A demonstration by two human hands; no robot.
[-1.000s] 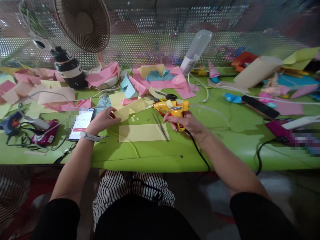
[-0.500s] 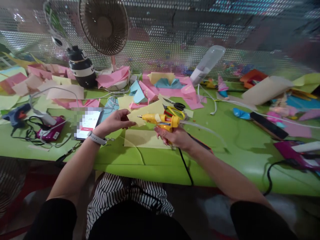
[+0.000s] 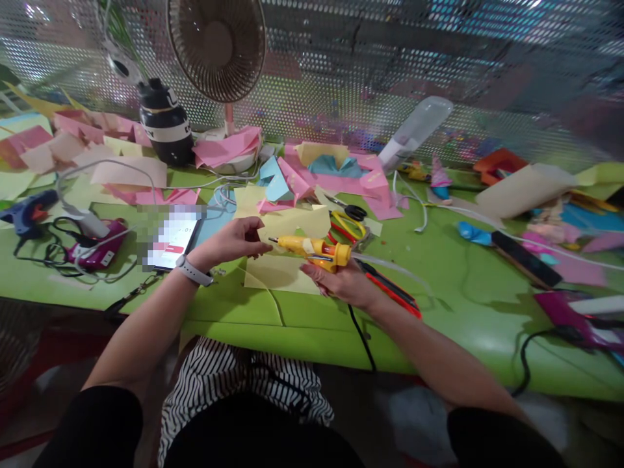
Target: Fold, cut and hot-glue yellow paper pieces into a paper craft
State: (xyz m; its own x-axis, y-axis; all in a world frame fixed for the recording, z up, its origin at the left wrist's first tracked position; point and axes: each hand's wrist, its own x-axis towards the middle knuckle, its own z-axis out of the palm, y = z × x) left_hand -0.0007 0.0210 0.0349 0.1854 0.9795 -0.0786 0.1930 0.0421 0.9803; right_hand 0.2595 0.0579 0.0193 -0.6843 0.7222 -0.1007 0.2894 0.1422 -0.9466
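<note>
My right hand [image 3: 338, 281] is wrapped round a yellow hot glue gun [image 3: 316, 250], its metal nozzle pointing left. A pale glue stick [image 3: 390, 265] trails out behind the gun. My left hand [image 3: 236, 240] is closed in a pinch on a piece of yellow paper [image 3: 314, 218], its fingertips close to the nozzle. Beneath both hands, a flat yellow paper strip [image 3: 273, 273] lies on the green table [image 3: 234, 305]. Scissors with black handles [image 3: 355, 212] lie just beyond the gun, alongside a yellow-and-red handled tool [image 3: 350, 227].
To the left are a phone [image 3: 175, 237], a purple power strip [image 3: 102, 244] and a blue glue gun [image 3: 30, 213]. Along the back stand a fan [image 3: 217, 49], a black bottle [image 3: 166, 127] and a clear bottle [image 3: 419, 130] among coloured paper. A red-edged tool [image 3: 394, 292] lies by my right wrist.
My left hand has tilted the yellow paper, so it now shows behind the glue gun. The gun's nozzle sits nearer my left fingertips. The camera view has shifted slightly.
</note>
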